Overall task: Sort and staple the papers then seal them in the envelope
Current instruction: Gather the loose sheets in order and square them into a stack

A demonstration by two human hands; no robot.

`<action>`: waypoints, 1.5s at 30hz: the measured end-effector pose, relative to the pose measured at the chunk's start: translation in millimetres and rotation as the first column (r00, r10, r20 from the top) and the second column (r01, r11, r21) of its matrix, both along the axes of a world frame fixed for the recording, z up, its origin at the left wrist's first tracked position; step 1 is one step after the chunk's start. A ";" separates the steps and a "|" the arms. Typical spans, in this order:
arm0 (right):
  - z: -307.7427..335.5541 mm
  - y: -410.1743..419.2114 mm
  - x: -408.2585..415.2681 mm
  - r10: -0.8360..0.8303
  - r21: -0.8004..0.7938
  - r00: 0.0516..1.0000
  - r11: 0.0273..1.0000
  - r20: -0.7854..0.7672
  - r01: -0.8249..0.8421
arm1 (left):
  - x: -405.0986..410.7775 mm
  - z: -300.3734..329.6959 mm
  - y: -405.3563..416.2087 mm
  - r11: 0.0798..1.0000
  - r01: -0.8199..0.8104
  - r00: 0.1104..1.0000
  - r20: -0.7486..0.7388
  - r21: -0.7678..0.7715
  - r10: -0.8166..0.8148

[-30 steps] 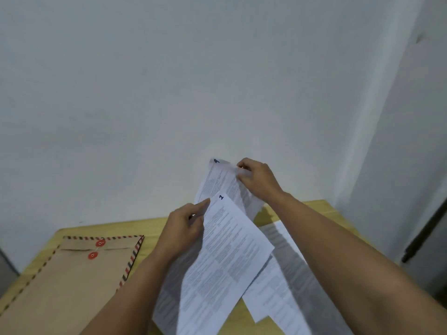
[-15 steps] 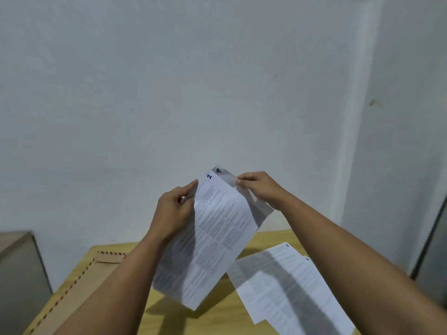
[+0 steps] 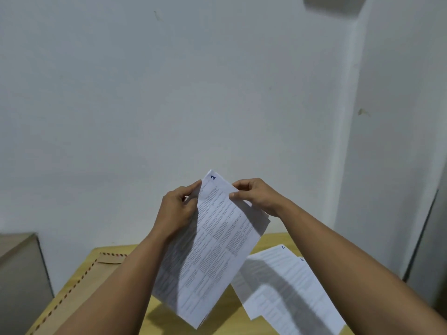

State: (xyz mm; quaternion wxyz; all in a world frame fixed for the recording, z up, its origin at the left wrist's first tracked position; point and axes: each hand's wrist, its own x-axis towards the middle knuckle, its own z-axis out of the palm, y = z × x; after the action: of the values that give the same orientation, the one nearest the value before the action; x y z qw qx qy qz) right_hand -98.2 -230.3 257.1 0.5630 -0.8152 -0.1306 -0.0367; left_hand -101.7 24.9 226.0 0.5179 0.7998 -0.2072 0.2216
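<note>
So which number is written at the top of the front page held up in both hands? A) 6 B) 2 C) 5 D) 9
B: a handwritten 2 sits at the top corner of the front page, which the left hand and right hand pinch above the table.

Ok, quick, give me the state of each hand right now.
Left hand: pinching the left top edge of the held sheets.
Right hand: pinching the right top edge of the same sheets, page 2 in front.
</note>
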 end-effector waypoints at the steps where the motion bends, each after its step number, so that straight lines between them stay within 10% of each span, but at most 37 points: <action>1: -0.8 -0.7 -1.5 -0.007 -0.001 1.000 1.000 0.009 0.007 | -1.0 0.4 -1.6 1.000 0.005 1.000 -0.005 0.001 -0.005; 12: -18.8 -26.4 -3.3 -0.034 0.008 0.999 0.999 0.006 0.033 | 9.7 -12.8 -24.3 0.998 0.060 0.995 -0.077 -0.035 -0.063; 27: -89.8 -70.7 28.8 -0.129 0.125 0.987 0.982 -0.096 0.141 | 52.1 -74.4 -70.9 0.953 0.098 0.988 -0.139 0.286 -0.060; 36: -179.2 -153.9 93.8 -0.525 -0.577 0.826 0.747 -0.206 0.331 | 99.3 -168.0 -76.6 0.912 0.171 0.948 -0.314 0.373 -0.049; 45: -222.5 -167.6 146.0 -0.696 -0.817 0.623 0.557 -0.358 0.153 | 130.7 -219.9 -74.8 0.910 0.181 0.932 -0.360 0.372 -0.039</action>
State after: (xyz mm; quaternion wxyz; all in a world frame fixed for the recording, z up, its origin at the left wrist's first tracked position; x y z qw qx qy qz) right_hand 47.8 -397.9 34.6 0.1733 -0.9286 0.2882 0.1568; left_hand 29.0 -49.9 6.1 0.3840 0.9015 -0.1997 0.0014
